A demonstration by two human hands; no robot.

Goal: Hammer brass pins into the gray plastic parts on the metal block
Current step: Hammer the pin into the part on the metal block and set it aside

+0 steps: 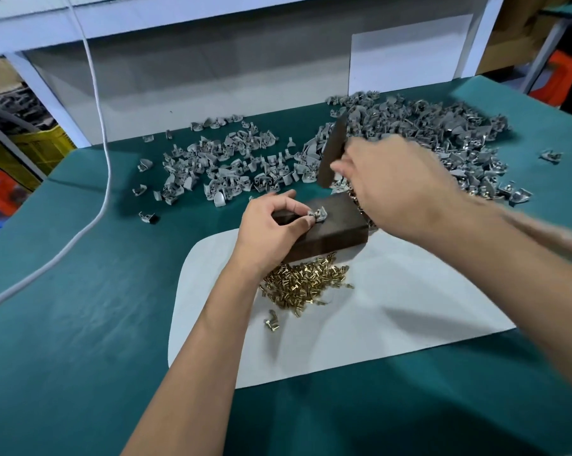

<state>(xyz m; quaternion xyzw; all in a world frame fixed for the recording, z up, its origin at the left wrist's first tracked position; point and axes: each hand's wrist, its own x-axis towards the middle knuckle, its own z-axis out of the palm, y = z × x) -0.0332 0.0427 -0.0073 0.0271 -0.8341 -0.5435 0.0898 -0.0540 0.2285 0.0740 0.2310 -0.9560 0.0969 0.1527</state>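
While the left hand (271,225) pinches one gray plastic part (318,214) between thumb and fingertips on top of the dark metal block (330,232), the right hand (393,189) is curled round a hammer handle, with the dark hammer head (332,153) raised above and behind the block, tilted, and motion-blurred. Block sits at the far edge of a white sheet (393,311) laid on the green-covered table (80,324). Whether a pin is already seated in the held part cannot be told at this size. Loose brass pins (306,281) lie in a heap on the sheet just in front of the block, touching its near base; a few strays (271,322) lie slightly nearer the person, and more pins show at the block's right side, partly hidden under the right hand. Left wrist crosses over the left edge of the pin heap. Behind the block, on the green cover: a scattered spread of gray parts (225,166) to the left, and a larger, denser pile (436,136) to the right, partly hidden by the right hand and hammer. Single gray parts lie apart at the left (148,217) and far right (550,156). A white cable (105,153) hangs down from above and runs across the table's left side toward the near left edge. A gray panel (212,77) stands along the table's back edge. A yellow crate (31,153) shows beyond the table at left.
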